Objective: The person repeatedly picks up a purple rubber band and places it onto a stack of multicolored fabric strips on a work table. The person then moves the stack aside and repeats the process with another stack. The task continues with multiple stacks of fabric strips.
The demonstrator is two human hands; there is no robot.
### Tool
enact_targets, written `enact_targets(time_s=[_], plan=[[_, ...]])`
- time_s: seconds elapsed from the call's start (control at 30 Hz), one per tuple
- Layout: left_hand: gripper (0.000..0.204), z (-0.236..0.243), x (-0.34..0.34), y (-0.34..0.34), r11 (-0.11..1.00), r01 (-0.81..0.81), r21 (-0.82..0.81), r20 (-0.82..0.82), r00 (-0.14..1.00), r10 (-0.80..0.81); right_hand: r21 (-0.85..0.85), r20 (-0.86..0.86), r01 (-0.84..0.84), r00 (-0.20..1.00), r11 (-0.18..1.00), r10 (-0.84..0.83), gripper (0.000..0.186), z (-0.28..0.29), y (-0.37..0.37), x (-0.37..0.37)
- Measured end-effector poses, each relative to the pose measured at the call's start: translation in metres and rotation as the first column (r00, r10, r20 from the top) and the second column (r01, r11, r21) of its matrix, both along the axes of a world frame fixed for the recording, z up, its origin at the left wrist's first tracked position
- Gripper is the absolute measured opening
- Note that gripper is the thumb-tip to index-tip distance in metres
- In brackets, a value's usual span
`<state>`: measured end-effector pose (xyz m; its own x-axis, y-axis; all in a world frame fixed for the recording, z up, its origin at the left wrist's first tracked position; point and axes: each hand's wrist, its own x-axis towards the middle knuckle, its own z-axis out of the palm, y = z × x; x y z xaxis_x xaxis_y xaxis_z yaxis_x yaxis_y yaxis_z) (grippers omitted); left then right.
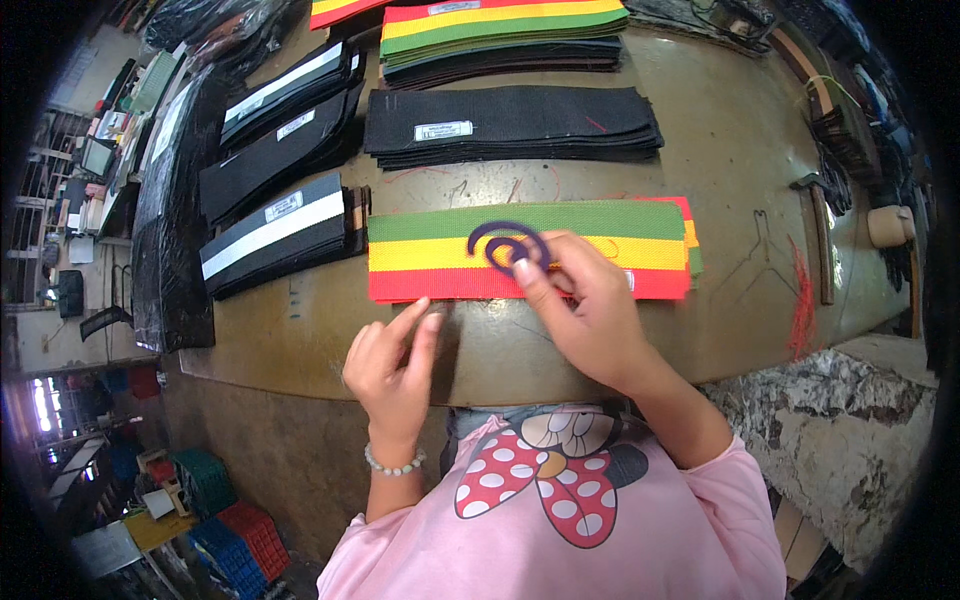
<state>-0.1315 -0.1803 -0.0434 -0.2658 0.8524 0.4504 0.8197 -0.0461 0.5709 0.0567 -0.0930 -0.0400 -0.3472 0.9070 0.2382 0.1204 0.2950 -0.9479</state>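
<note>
A band of woven strips striped green, yellow and red [440, 255] lies across the table in front of me, with more layers showing beneath its right end. Above it, my right hand [590, 310] pinches a dark purple curled thing with a ring-like loop [508, 232]; its exact kind is unclear. My left hand [390, 365] wears a beaded bracelet. Its index fingertip is at the red near edge of the strip, the thumb stands apart, and nothing shows between them.
Black strip stacks with white bands [275, 235] lie at the left. Behind are a black stack [510, 120] and another striped stack [500, 30]. To the right are a bent wire hanger [760, 250], red threads [802, 305] and a hammer [825, 190] near the table [300, 350] edge.
</note>
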Motion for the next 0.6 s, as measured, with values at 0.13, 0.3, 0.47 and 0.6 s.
enact_targets(time_s=[0.13, 0.3, 0.47, 0.6], plan=[[0.033, -0.004, 0.016, 0.015, 0.991, 0.131, -0.012, -0.196, 0.972, -0.131, -0.161, -0.063, 0.055, 0.996, 0.985, -0.066, 0.019, -0.002, 0.001, 0.002], [0.025, -0.012, 0.019, 0.027, 0.97, 0.243, 0.025, -0.309, 0.924, -0.224, -0.234, -0.003, -0.023, 1.0, 0.972, 0.023, 0.015, 0.0, 0.007, 0.01], [0.014, -0.015, 0.013, 0.017, 0.975, 0.214, 0.052, -0.123, 0.971, -0.206, -0.003, 0.122, -0.123, 0.985, 0.992, 0.122, 0.012, 0.0, 0.009, 0.018], [0.009, -0.018, 0.016, 0.011, 0.986, 0.164, 0.025, 0.017, 0.986, -0.165, 0.073, 0.127, -0.167, 0.979, 0.983, 0.157, 0.015, -0.006, 0.006, 0.017]])
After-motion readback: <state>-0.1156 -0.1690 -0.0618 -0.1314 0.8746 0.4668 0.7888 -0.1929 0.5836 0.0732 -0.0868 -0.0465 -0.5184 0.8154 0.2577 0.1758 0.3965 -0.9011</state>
